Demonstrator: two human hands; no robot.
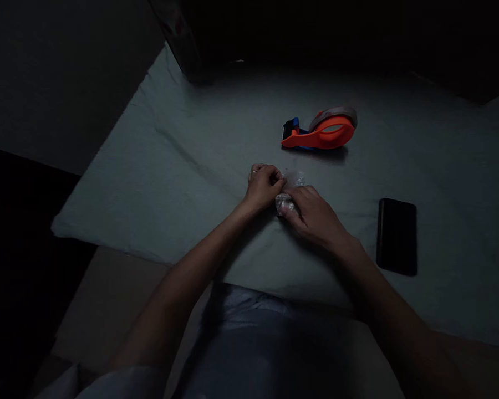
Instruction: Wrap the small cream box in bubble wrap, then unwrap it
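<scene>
Close together over the covered table, my two hands work at a small bundle of clear, crinkled plastic (283, 203). My right hand (311, 213) is wrapped round the bundle, with the thumb on its near side. My left hand (265, 185) has its fingers curled and pinched at a flap of the same plastic, left of the right hand. What the plastic encloses, if anything, I cannot make out in the dim light. Beyond the hands lies an orange and blue tape dispenser (330, 136) with a roll of tape on it.
A black rectangular object like a phone (397, 235) lies to the right of my right forearm. The pale cloth (149, 183) covers the table, its left edge dropping into shadow. A large dark object (316, 39) stands along the far side.
</scene>
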